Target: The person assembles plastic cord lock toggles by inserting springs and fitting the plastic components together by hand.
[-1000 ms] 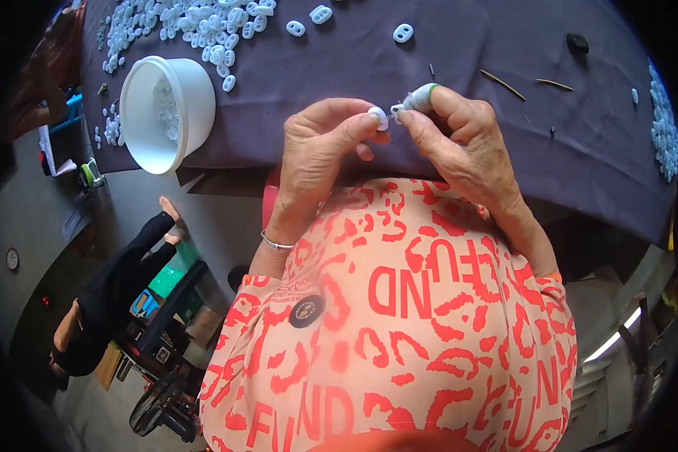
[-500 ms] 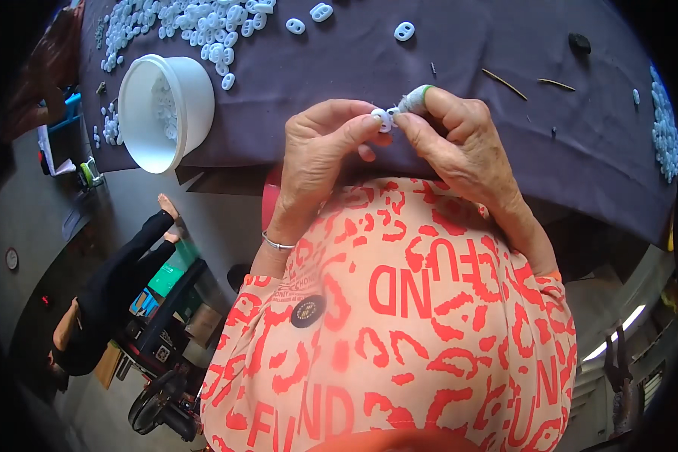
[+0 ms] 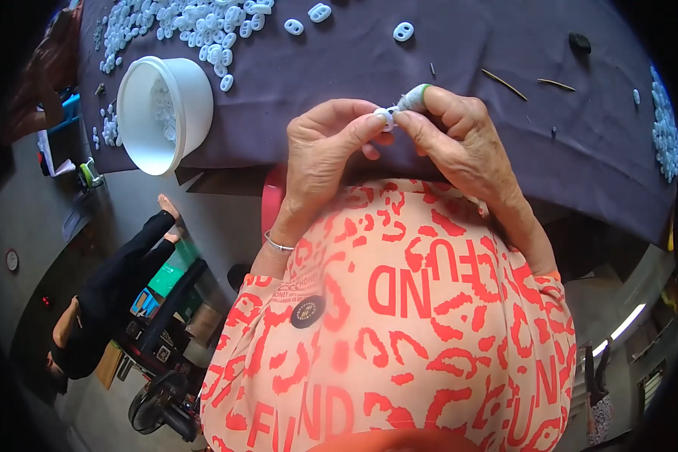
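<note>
A small white oval plastic piece with two holes, looking like a cord lock [image 3: 388, 117], is held between my hands above the near edge of the table. My left hand [image 3: 320, 147] pinches its left side with thumb and forefinger. From the other side, the closed thumb and forefinger of my right hand [image 3: 463, 143] press on it. White wrapping with a green edge [image 3: 413, 99] covers the right forefinger's tip. The fingertips partly hide the piece, and whether a second small part is in the pinch I cannot tell.
A white tub [image 3: 193, 105] lies tilted at the table's left edge, small white parts inside. Behind it spreads a pile of white pieces [image 3: 203, 26]. Thin brown sticks [image 3: 505, 84], a dark lump [image 3: 579, 44] and small pale parts [image 3: 664, 128] lie rightward. A person [image 3: 105, 301] is at left.
Both hands stay in nearly the same place. The held piece has turned slightly and sits closer against the right fingertips. A distant figure at the lower right has shifted.
</note>
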`<state>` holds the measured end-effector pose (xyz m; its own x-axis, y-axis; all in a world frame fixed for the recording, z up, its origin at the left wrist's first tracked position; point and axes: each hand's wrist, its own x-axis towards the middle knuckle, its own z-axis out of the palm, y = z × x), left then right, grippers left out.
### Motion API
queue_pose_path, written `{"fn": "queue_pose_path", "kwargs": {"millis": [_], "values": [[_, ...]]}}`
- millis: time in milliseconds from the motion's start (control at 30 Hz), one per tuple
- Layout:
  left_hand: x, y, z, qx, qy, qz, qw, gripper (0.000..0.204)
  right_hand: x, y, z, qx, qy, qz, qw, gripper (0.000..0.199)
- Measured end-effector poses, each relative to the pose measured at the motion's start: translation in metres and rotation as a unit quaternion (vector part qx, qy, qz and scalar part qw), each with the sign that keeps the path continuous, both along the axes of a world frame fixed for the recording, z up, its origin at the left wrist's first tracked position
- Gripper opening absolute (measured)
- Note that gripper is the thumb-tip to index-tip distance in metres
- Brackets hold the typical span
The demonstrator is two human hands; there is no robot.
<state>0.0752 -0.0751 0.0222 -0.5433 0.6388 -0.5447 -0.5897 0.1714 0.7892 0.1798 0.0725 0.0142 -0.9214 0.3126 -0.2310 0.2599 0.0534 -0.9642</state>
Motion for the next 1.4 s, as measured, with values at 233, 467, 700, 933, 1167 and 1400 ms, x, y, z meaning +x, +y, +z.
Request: {"fn": "queue_pose_path", "kwargs": {"millis": [233,467,700,933,1167,1400], "values": [[-0.001,0.001,-0.002,-0.003,0.006,0.008,1.0,0.014,-0.003,-0.001,0.0,0.073,0.039,0.017,0.996,0.015],[-0.001,0.002,-0.003,0.002,0.012,0.01,1.0,0.014,-0.002,-0.002,-0.003,0.077,0.064,0.006,0.995,0.011],[0.002,0.003,0.0,-0.013,0.032,0.014,0.999,0.014,-0.003,0.0,-0.006,0.065,0.064,0.016,0.996,0.01],[0.006,0.003,-0.002,-0.022,0.077,0.003,0.997,0.016,-0.002,0.003,-0.01,0.051,0.049,0.038,0.997,0.01],[0.008,0.002,-0.006,-0.006,0.076,0.01,0.997,0.015,-0.001,0.005,-0.008,0.035,0.026,0.05,0.998,0.01],[0.009,0.002,-0.007,-0.012,0.081,0.013,0.997,0.015,-0.001,0.004,-0.011,0.021,0.022,0.049,0.998,0.01]]}}
